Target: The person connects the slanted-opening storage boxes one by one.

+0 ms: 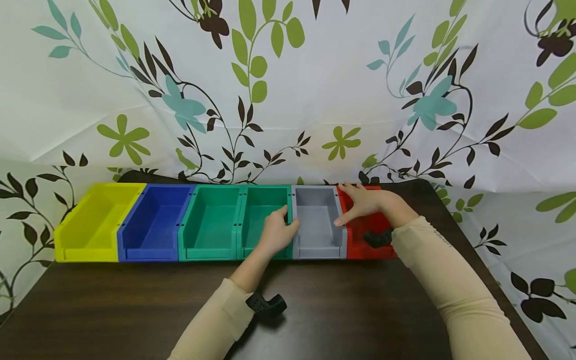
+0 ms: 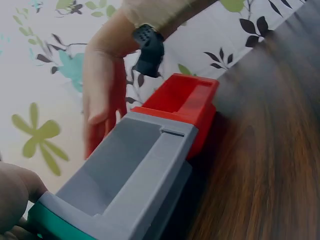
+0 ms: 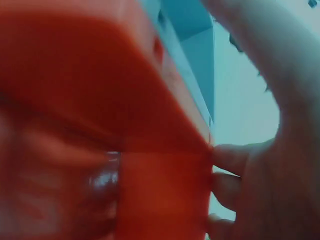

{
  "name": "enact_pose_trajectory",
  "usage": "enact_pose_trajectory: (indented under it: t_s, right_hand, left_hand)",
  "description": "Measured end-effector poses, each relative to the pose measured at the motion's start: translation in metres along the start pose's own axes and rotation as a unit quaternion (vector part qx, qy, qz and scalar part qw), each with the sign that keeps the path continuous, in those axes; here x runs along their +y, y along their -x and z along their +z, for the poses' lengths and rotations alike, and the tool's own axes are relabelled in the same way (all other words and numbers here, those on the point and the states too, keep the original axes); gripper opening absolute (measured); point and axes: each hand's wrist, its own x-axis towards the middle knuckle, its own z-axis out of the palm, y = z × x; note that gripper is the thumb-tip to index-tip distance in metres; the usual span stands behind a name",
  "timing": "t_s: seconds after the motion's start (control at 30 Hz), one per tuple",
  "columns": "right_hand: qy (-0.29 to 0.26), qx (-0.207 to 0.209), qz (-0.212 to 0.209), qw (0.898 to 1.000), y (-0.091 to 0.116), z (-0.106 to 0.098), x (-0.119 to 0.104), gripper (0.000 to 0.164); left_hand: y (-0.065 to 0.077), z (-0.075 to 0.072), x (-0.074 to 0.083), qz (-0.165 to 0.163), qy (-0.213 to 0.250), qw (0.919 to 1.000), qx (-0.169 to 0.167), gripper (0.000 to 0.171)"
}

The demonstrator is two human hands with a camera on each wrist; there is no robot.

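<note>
My left hand [image 1: 276,233] reaches into the right-hand green storage bin [image 1: 257,207], with its thumb at the wall shared with the grey bin [image 1: 318,220]. Thumb and fingers pinch that wall in the left wrist view. My right hand [image 1: 365,202] spans the red bin [image 1: 360,241], its straight fingers at the back rim and its thumb at the edge between red and grey. Those fingertips touch the back of the red bin's wall [image 3: 165,195] in the right wrist view. The insides of the grey and red bins show no contents.
Left of these, in the same row, stand another green bin [image 1: 211,220], a blue bin [image 1: 157,220] and a yellow bin [image 1: 96,220]. All rest along the back of a dark wooden table [image 1: 135,310]. A leaf-patterned cloth [image 1: 288,150] hangs close behind.
</note>
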Motion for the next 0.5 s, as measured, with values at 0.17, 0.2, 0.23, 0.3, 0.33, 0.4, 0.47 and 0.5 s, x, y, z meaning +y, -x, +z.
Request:
enact_pose_trajectory:
  t_s: [0.17, 0.2, 0.23, 0.3, 0.33, 0.4, 0.47, 0.5]
  right_hand:
    - [0.01, 0.058, 0.026, 0.998, 0.0, 0.002, 0.023, 0.113]
    - [0.013, 0.067, 0.032, 0.997, 0.001, 0.002, 0.028, 0.11]
    - [0.015, 0.073, 0.04, 0.996, 0.0, 0.003, 0.033, 0.107]
    - [0.016, 0.081, 0.051, 0.995, 0.001, 0.004, 0.042, 0.102]
    - [0.016, 0.082, 0.055, 0.995, 0.001, 0.004, 0.045, 0.101]
    - [0.014, 0.08, 0.063, 0.995, 0.001, 0.005, 0.053, 0.1]
    - [0.01, 0.079, 0.067, 0.995, 0.001, 0.005, 0.06, 0.1]
    - [0.009, 0.08, 0.067, 0.995, 0.002, 0.005, 0.063, 0.1]
  left_hand:
    - [-0.019, 0.021, 0.009, 0.012, -0.024, 0.9989, -0.038, 0.063]
    - [-0.021, 0.024, 0.01, 0.009, -0.029, 0.9983, -0.05, 0.064]
    - [-0.024, 0.027, 0.012, 0.008, -0.038, 0.9972, -0.064, 0.065]
    - [-0.026, 0.03, 0.013, 0.009, -0.059, 0.9944, -0.087, 0.066]
    - [-0.026, 0.03, 0.013, 0.015, -0.072, 0.9928, -0.094, 0.066]
    - [-0.023, 0.027, 0.014, 0.035, -0.087, 0.9902, -0.103, 0.066]
    - [-0.017, 0.02, 0.015, 0.066, -0.107, 0.9872, -0.098, 0.066]
    - [-0.013, 0.014, 0.016, 0.085, -0.115, 0.9855, -0.092, 0.065]
